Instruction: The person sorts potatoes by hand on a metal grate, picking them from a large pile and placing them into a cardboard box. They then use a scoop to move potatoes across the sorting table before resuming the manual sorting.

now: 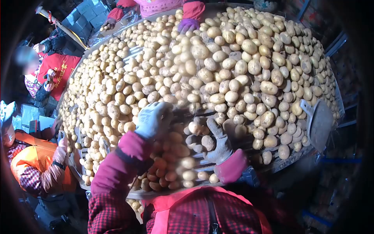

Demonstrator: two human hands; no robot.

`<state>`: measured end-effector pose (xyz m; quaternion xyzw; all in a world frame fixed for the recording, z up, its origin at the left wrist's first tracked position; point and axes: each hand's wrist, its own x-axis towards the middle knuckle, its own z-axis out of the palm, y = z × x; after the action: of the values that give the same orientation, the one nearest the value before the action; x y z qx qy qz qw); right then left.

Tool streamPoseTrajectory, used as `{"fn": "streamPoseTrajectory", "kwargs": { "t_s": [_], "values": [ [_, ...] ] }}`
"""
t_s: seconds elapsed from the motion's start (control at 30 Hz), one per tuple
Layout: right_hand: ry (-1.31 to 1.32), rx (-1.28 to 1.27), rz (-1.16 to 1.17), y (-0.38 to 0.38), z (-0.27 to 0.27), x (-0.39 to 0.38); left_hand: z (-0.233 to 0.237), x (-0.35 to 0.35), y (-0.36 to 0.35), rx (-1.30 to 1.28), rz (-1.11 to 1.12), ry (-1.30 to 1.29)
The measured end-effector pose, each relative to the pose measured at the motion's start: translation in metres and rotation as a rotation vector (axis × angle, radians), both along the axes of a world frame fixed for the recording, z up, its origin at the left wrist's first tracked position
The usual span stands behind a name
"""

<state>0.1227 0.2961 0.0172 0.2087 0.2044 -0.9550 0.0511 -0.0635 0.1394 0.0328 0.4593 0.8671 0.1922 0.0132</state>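
Note:
A wide heap of potatoes (pixel 117 111) covers the sorting table in front of me. My left hand (pixel 153 120), in a pale glove, is over the near part of the heap with its fingers curled downward. What those fingers hold, if anything, is hidden. To its right, my right hand (pixel 218 147) wears a dirty grey glove and is turned palm up. Its fingers curl around a potato (pixel 208 143). Another potato (pixel 194 127) lies just beyond these fingertips. Dark slats show between the hands, and loose potatoes (pixel 188 163) lie below them.
A grey scoop-like pan (pixel 320 124) rests on the heap at the right. Across the table, a co-worker's purple glove (pixel 188 25) touches potatoes. Two more people stand at the left, one in a red apron (pixel 58 72), one in an orange vest (pixel 35 162). Stacked boxes (pixel 87 15) are behind.

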Motion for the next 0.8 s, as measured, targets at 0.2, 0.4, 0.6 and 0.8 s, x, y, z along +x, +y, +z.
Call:
{"fn": "streamPoseTrajectory", "kwargs": {
  "t_s": [0.2, 0.4, 0.6, 0.8],
  "values": [
    [0.053, -0.119, -0.080, -0.007, -0.002, -0.006, 0.052, 0.029, 0.009, 0.331, -0.336, -0.103],
    [-0.019, -0.185, -0.062, 0.001, -0.018, -0.004, 0.029, -0.044, 0.048, 0.120, -0.181, 0.029],
    [-0.061, 0.169, -0.053, 0.001, -0.009, 0.001, -0.008, -0.085, 0.069, -0.251, -0.100, 0.037],
    [-0.065, -0.062, -0.100, 0.001, -0.037, -0.002, -0.008, -0.102, 0.063, -0.587, -0.082, 0.020]
  ]
}}
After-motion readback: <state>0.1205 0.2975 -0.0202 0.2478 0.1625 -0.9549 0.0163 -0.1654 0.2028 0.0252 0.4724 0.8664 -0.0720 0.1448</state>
